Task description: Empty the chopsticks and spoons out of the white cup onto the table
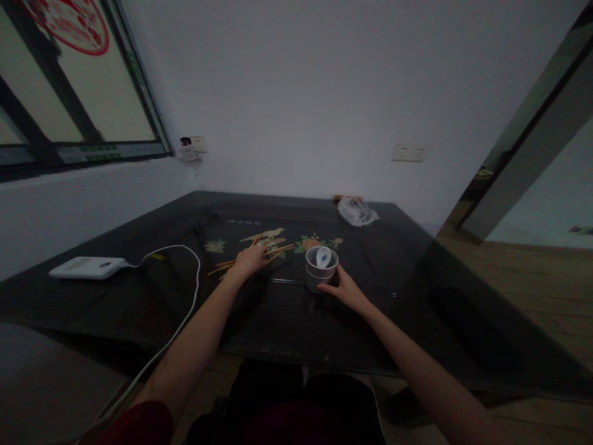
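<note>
My left hand (250, 261) rests on a loose bunch of wooden chopsticks (278, 250) lying on the dark glass-topped table (398, 259), its fingers curled over them. My right hand (345, 288) touches the side of a small stack of white bowls (321, 267), thumb and fingers around the lower part. A white spoon with a blue pattern (323, 256) lies in the top bowl. The bowls stand just right of the chopsticks, over a painted bird-and-flower pattern.
A white box-shaped device (88, 267) with a white cable (185, 290) lies at the table's left. A crumpled clear plastic bag (356, 211) sits at the far edge by the wall. Wall sockets (409, 152) and a window (69, 93) are behind.
</note>
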The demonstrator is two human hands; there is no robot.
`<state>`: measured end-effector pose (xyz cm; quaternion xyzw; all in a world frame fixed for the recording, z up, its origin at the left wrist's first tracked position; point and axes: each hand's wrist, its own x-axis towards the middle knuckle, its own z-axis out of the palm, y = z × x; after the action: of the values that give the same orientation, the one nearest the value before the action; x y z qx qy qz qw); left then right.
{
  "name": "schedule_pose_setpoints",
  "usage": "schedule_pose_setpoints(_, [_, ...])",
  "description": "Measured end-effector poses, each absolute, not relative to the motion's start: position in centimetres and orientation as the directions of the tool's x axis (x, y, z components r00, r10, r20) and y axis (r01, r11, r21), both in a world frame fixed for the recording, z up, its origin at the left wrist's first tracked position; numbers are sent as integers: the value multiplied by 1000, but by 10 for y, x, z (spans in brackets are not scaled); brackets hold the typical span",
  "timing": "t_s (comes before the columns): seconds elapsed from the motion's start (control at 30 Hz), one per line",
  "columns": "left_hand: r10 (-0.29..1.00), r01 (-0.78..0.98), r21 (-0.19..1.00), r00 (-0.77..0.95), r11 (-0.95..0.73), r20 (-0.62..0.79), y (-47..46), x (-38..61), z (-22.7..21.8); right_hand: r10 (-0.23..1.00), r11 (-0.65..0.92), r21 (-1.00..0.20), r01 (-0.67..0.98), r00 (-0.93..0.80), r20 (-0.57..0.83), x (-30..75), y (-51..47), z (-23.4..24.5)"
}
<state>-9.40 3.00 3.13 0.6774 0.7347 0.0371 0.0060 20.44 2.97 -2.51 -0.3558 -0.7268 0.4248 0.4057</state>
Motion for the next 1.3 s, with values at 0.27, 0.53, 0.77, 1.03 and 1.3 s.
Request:
schedule_pose_setpoints(0.27, [999, 999, 26, 34, -34, 17, 26, -83, 36, 861, 382, -908, 173, -422, 282, 204, 32, -28])
schedule_pose_setpoints(0.53, [998, 998, 36, 57, -57, 20, 31, -86, 27, 860, 387, -905, 174, -423, 286, 205, 34, -30])
schedule_pose_setpoints(0.77, [999, 997, 76, -32, 31, 11, 31, -90, 27, 857, 397, -899, 186, -425, 290, 205, 32, -27])
schedule_pose_setpoints(1.03, [980, 979, 49, -197, 198, -15, 35, -99, 21, 856, 401, -896, 193, -426, 292, 205, 30, -24])
schedule_pose_setpoints(1.3, [981, 979, 72, -192, 192, -16, 35, -107, 21, 870, 350, -920, 177, -427, 249, 205, 30, -25])
